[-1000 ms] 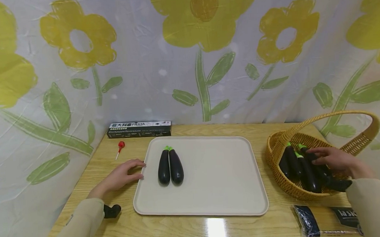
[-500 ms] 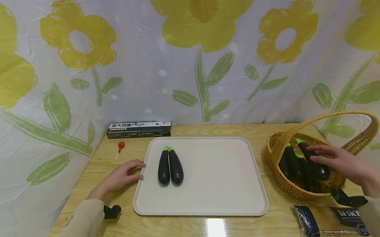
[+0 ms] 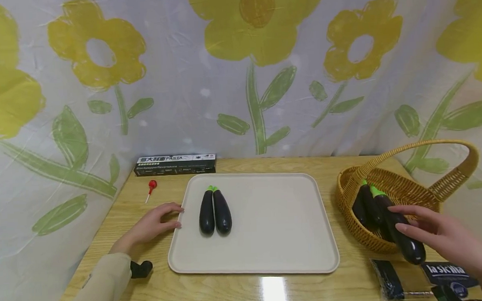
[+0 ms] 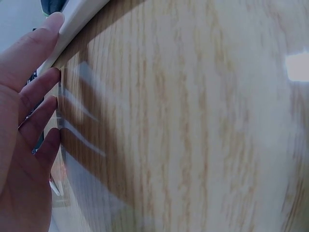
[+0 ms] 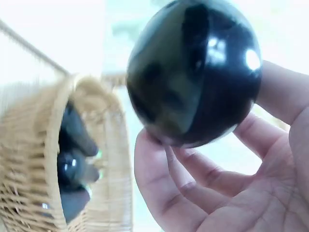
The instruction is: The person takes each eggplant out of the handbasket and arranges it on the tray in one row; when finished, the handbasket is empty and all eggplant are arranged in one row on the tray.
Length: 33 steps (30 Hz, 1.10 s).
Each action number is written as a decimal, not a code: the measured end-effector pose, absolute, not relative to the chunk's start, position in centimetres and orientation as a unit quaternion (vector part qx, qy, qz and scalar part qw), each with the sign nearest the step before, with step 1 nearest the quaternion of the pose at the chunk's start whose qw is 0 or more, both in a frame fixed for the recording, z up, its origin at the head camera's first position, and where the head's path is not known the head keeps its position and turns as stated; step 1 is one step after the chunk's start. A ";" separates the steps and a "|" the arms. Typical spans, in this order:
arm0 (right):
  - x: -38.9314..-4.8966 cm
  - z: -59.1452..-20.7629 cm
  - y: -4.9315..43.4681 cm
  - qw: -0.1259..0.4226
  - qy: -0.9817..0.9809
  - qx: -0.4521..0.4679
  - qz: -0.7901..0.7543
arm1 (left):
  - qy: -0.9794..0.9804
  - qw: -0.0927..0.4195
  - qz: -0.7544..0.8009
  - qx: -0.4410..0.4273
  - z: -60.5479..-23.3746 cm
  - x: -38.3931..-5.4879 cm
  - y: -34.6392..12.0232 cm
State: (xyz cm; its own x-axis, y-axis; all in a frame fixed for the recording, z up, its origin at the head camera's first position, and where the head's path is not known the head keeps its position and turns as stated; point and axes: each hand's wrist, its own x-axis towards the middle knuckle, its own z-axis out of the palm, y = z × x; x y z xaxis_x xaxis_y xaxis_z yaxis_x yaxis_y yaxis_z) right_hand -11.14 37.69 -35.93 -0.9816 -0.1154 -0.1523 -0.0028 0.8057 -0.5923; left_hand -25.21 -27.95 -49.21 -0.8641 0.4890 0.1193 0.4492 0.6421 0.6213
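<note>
My right hand point(image 3: 439, 232) grips a dark eggplant point(image 3: 403, 238) with a green stem end, tilted over the front rim of the wicker basket point(image 3: 353, 222). In the right wrist view its glossy round end point(image 5: 193, 72) fills the top, with fingers curled beneath it. More eggplants point(image 5: 72, 164) lie inside the basket. My left hand point(image 3: 153, 224) rests at the left edge of the beige tray point(image 3: 279, 224), thumb and fingertips right at the rim. Two eggplants point(image 3: 206, 213) lie side by side on the tray, stems pointing away from me.
A black pasta box point(image 3: 175, 165) stands at the back left, with a red lollipop point(image 3: 152, 184) in front of it. A pasta packet point(image 3: 389, 278) lies at the front right, partly under the right arm. The basket's tall handle point(image 3: 420, 144) arches over it.
My right hand has lifted an eggplant from among the others and drawn it toward me, over the basket's front rim. The left hand has stayed at the tray's edge.
</note>
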 end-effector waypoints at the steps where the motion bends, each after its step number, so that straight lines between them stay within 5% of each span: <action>1: -10.7 -35.9 37.4 0.089 0.946 -0.034 -0.311 | 0.905 0.029 0.336 0.259 -49.2 -25.2 -27.9; 13: -8.6 -36.4 33.5 0.091 0.935 -0.079 -0.333 | 0.905 0.051 0.342 0.246 -49.5 -25.5 -28.2; 33: -16.8 -39.9 24.5 0.154 0.868 -0.143 -0.449 | 0.905 0.045 0.345 0.246 -48.9 -25.2 -28.0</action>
State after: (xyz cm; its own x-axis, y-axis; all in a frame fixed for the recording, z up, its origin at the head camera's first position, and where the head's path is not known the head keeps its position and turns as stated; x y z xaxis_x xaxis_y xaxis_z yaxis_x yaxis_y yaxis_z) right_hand -16.81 24.53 -39.86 -0.9118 -0.3864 -0.1393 -0.1094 0.5554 -0.8244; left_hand -25.20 -27.95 -48.87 -0.8750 0.4761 0.0878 0.4136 0.6408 0.6468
